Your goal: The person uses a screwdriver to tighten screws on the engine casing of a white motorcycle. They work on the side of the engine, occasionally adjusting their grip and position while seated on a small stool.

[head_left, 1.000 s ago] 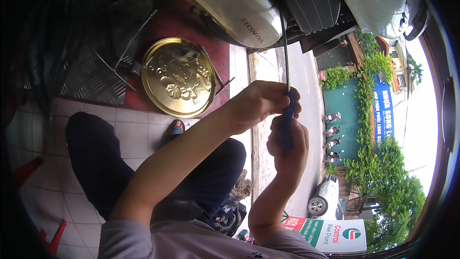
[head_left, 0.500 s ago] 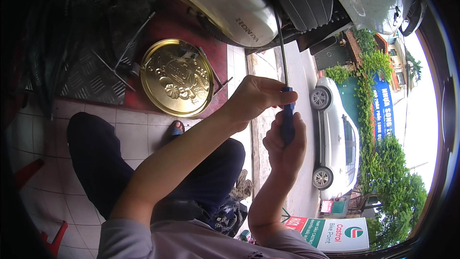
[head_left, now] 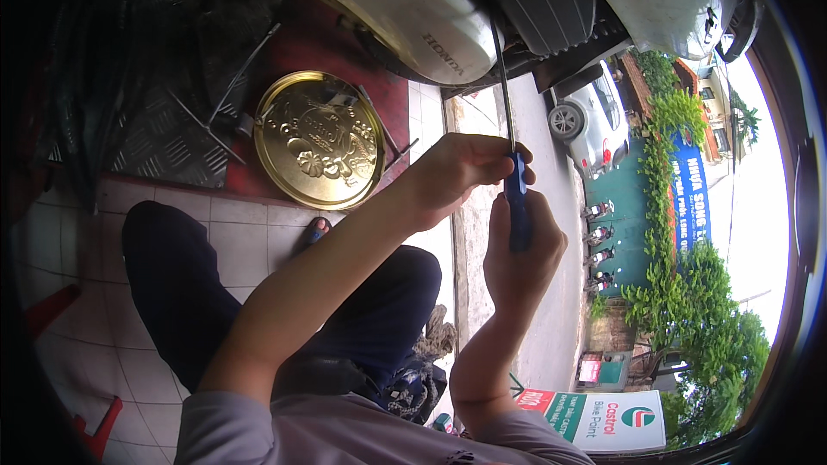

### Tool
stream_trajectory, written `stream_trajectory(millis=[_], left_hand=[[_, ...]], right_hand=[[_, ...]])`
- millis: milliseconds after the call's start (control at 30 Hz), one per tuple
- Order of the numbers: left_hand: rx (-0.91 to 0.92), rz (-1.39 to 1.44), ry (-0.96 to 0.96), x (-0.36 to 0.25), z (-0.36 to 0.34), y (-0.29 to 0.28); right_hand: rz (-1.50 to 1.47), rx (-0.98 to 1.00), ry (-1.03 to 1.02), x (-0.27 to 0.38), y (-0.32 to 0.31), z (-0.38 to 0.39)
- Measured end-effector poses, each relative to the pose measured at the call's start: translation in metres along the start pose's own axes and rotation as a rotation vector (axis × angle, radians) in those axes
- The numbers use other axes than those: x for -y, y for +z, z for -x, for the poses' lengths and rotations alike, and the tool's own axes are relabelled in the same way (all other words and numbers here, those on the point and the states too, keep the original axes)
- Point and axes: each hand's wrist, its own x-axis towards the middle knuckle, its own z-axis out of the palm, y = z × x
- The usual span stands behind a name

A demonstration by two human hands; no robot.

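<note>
Right now, you have both hands on the blue-handled screwdriver (head_left: 519,228), which stands to the right of the round gold tray (head_left: 284,151), its long shaft pointing up past the tray's level to the motorbike (head_left: 413,17). Your left hand (head_left: 457,176), just right of the tray, pinches the upper end of the handle near the shaft. Your right hand (head_left: 532,245), lower and farther right of the tray, is wrapped around the handle. You cannot tell what the tip meets, as it is lost against the motorbike's underside, above and right of the tray. The tray lies on a red mat (head_left: 297,52), with a sandaled foot (head_left: 315,231) just below it. Well to the tray's right, a white car (head_left: 594,125) is on the road, and a signboard (head_left: 616,422) stands lower down.
</note>
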Motion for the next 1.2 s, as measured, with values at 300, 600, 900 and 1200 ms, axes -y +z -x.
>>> stream_trajectory(millis=[300,600,900,1200], left_hand=[[-0.148,-0.003,-0.062,-0.003,0.003,0.009],[-0.191,-0.032,-0.040,-0.003,0.002,0.012],[-0.267,-0.173,-0.047,-0.008,0.002,0.023],[-0.368,-0.389,-0.033,-0.025,0.005,0.025]], right_hand=[[-0.547,0.145,0.231,-0.009,0.000,0.002],[-1.065,0.173,0.450,-0.016,0.006,0.006],[-1.520,0.304,0.626,-0.030,0.005,0.007],[-0.405,0.205,0.221,-0.009,-0.001,0.000]])
